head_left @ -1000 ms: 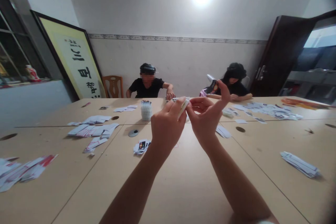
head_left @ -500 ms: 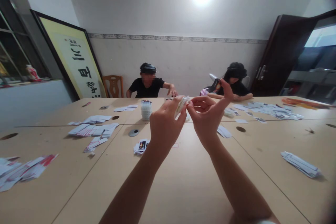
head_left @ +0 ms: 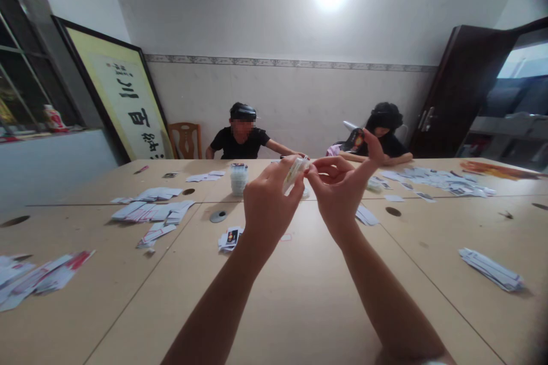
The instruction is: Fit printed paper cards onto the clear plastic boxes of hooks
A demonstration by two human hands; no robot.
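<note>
My left hand (head_left: 272, 199) is closed around a small clear plastic container (head_left: 295, 172), tilted on its edge above the table. It seems round and shallow, but my fingers cover much of it. My right hand (head_left: 338, 182) pinches at the container's right edge, its other fingers curled and one finger raised. By the raised fingertip is a dark printed label (head_left: 355, 140); whether it sticks to the finger I cannot tell. A stack of clear round containers (head_left: 239, 180) stands beyond my left hand. Nearer lies a small pile of printed labels (head_left: 232, 238).
White paper strips (head_left: 149, 211) lie at left, with more paper (head_left: 25, 279) at the near left. A paper bundle (head_left: 490, 269) lies at right, scattered labels (head_left: 445, 179) at far right. Two people (head_left: 242, 137) sit across the table. Round holes (head_left: 393, 211) break the tabletop.
The container has turned slightly in my fingers. My right hand has shifted a little to the right. Across the table, one person's arm has stretched further to the right.
</note>
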